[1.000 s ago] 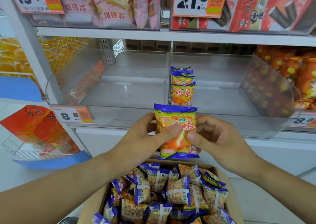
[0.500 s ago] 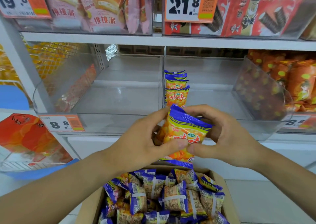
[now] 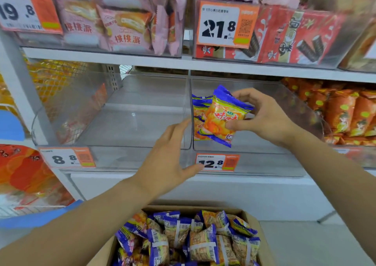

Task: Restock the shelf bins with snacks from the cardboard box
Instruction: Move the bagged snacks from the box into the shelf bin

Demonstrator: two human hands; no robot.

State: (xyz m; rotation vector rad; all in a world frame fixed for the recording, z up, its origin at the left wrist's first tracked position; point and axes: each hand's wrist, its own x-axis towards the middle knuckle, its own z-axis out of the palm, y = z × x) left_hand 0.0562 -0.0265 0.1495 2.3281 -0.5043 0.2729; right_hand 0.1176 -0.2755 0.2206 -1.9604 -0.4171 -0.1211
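Right hand (image 3: 270, 119) pinching an orange snack packet (image 3: 222, 116) over the clear bin (image 3: 264, 154), thumb underneath; left hand (image 3: 168, 160) hovering beside, fingers spread, holding nothing

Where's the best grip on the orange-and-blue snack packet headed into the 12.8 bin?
Probably as the right hand has it: across the orange-and-blue snack packet, coming from its right edge, thumb on the printed front, fingers at the blue top seam. It's a puffy, tilted pillow pack; the flat seams give firmer purchase. The left hand is off it.

Orange-blue snack packet (image 3: 222, 116) tilted inside clear bin (image 3: 264, 152).
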